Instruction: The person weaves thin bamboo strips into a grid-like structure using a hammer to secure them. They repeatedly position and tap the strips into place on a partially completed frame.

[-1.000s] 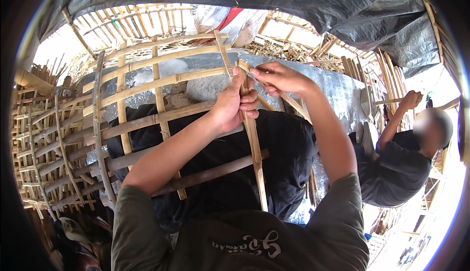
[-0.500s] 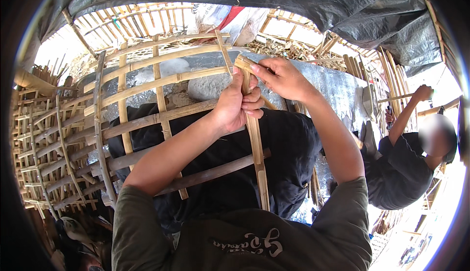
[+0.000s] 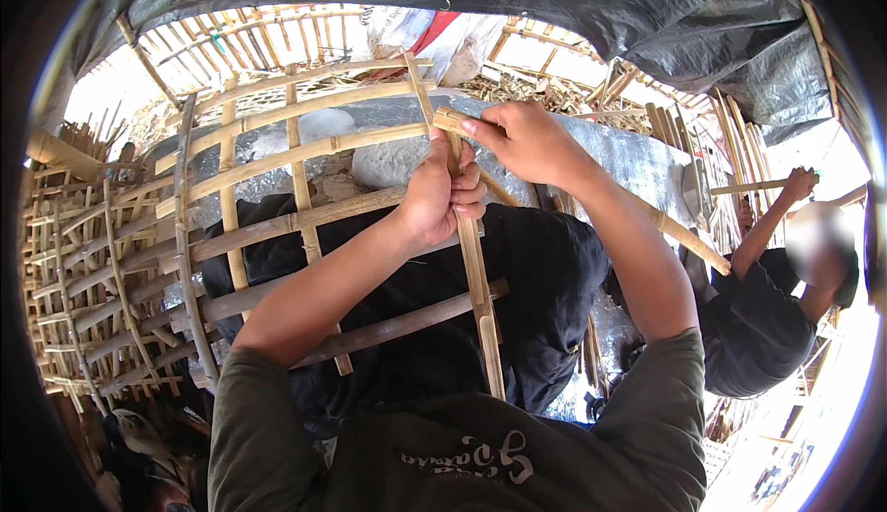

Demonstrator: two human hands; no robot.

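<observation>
The narrow strip (image 3: 475,267) of pale yellow bamboo is flat, at the right side of the lattice (image 3: 328,149), over black cloth (image 3: 545,290). My left grip (image 3: 431,198) is wrapped around its upper part; my right grip (image 3: 536,145) pinches the second strip (image 3: 453,122). My fingers (image 3: 468,195) hide some of both, and I cannot tell if the stick (image 3: 688,237) beyond my forearm (image 3: 637,253) belongs to the latter. The narrow strip's long axis runs away from me, slightly leftward; the second strip's visible end points left.

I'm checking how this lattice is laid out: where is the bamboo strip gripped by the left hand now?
In the head view, just right of centre: the bamboo strip runs from the left hand down over the black cloth toward the dark shirt.
</observation>
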